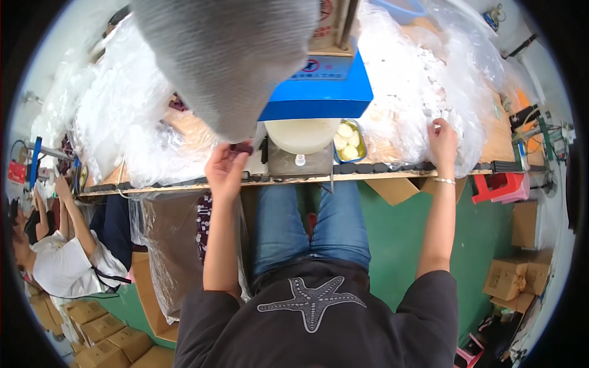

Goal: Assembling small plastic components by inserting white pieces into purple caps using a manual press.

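Note:
My left hand (224, 172) is at the table edge, left of the machine, its thumb and fingers closed on a small dark maroon piece (243, 148). Off to the right, my right hand (443, 146) reaches over a spread of small white pieces (434, 92) lying on clear plastic. Its fingers are pinched together, and what they hold, if anything, is too small to make out. Between my hands stands a machine with a blue housing (325, 98) and a round whitish disc (300, 136) below it. A grey cloth-like shape (227, 55) hides the machine's upper left.
Beside the disc sits a small blue tray (362, 153) of pale round pieces. Crumpled clear plastic (129, 104) covers the table's left. Below it stands a plastic-lined carton (161, 294). A red stool (491, 189) is at right. Another person (73, 264) works at far left near stacked cartons (107, 328).

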A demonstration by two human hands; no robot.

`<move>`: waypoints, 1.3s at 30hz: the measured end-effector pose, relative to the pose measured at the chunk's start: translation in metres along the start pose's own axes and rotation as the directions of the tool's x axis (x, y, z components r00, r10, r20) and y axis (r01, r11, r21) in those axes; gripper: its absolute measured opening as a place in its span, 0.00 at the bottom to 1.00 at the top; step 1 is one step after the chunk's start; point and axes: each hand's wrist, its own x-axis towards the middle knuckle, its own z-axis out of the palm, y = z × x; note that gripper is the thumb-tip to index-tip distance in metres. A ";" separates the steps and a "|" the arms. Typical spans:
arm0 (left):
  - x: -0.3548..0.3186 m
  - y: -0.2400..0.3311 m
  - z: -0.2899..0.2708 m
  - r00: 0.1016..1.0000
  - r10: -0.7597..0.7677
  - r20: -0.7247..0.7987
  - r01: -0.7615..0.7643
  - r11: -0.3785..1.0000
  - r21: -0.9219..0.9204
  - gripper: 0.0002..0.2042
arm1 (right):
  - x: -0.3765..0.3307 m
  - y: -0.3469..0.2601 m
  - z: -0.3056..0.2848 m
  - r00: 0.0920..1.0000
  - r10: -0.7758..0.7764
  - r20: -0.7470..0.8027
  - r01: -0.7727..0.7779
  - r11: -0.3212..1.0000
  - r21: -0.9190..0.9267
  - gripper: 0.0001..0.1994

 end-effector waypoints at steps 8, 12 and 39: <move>-0.007 0.024 0.073 0.976 0.004 0.216 -0.090 0.917 0.389 0.13 | -0.021 -0.034 -0.031 0.991 -0.013 -0.135 0.078 0.868 0.490 0.05; -0.007 0.025 0.082 0.969 -0.053 0.239 -0.072 0.873 0.483 0.13 | -0.059 -0.079 -0.031 0.992 -0.126 0.001 0.079 0.626 0.776 0.03; -0.011 0.024 0.086 0.977 0.006 0.214 -0.120 0.845 0.522 0.14 | -0.118 -0.216 -0.013 0.914 -0.265 0.307 -0.343 -0.101 0.934 0.14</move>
